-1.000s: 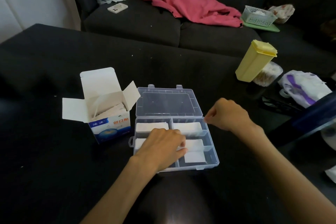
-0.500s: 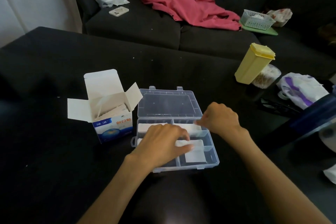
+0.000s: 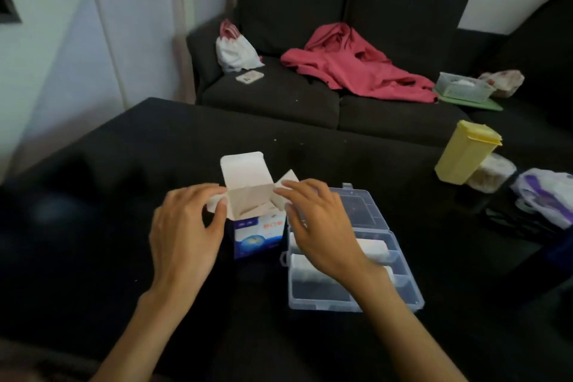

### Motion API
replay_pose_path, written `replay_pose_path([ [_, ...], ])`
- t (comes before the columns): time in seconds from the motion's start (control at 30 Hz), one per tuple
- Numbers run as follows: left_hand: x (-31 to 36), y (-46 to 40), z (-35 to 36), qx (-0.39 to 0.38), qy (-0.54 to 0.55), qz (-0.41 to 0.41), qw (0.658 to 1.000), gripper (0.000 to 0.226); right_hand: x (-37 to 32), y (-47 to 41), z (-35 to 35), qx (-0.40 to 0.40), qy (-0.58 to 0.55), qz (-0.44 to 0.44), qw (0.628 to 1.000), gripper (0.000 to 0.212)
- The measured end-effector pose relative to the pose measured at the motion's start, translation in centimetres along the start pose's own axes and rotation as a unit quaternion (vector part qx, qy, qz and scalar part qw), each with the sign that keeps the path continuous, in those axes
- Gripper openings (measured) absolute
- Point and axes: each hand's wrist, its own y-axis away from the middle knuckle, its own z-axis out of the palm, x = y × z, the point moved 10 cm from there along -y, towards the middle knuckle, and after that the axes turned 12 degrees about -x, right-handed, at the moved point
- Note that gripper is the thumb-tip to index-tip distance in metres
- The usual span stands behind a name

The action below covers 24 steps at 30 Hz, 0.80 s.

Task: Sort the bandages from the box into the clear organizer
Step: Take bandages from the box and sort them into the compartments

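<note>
On the near right of the black table (image 3: pixel 93 226), the clear organizer (image 3: pixel 400 295) lies open with white bandages (image 3: pixel 372 246) in its compartments. The right hand (image 3: pixel 319 226) hovers above it, fingers loosely spread, reaching the open bandage box (image 3: pixel 257 226) just to its left. The left hand (image 3: pixel 183 236), fingers relaxed, touches the box's left flap. Farther right stands a yellow container (image 3: pixel 465 152); beyond, a red garment (image 3: pixel 356 65) lies on the dark sofa (image 3: pixel 279 96).

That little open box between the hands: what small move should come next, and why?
Probably the right hand dips its fingers into the box to pinch out more bandages. Both hands sit at its open flaps, the left hand steadying, and the clear organizer has room.
</note>
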Motion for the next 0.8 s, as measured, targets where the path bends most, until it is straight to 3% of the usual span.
replay_pose_path([
  [0.1,-2.4,0.2,0.4,-0.026,0.084,-0.060,0.994,0.019,0.3,-0.6,2.3,-0.037,0.010,0.020,0.999,0.032],
  [0.23,-3.9,0.9,1.9,-0.100,0.166,-0.135,0.972,0.021,0.9,-1.0,2.6,-0.014,-0.018,0.046,0.999,0.034],
  [0.33,-4.4,0.8,3.0,-0.139,0.185,-0.177,0.957,0.035,0.9,-0.7,2.7,-0.007,-0.024,0.066,0.997,0.041],
  [0.47,-4.7,0.7,5.2,-0.199,0.201,-0.194,0.939,0.058,0.0,-0.4,2.3,-0.044,-0.063,0.043,0.996,0.034],
  [0.63,-3.8,1.1,5.8,-0.235,0.333,-0.148,0.901,0.025,0.8,-0.2,1.8,-0.075,-0.142,0.103,0.982,0.050],
  [0.73,-3.2,1.6,6.4,-0.298,0.331,-0.141,0.884,0.019,1.4,0.0,1.5,-0.032,-0.145,0.136,0.979,0.037],
  [0.8,-3.2,1.6,6.4,-0.290,0.348,-0.143,0.880,0.016,1.7,0.2,1.6,-0.028,-0.092,0.156,0.983,0.025],
])
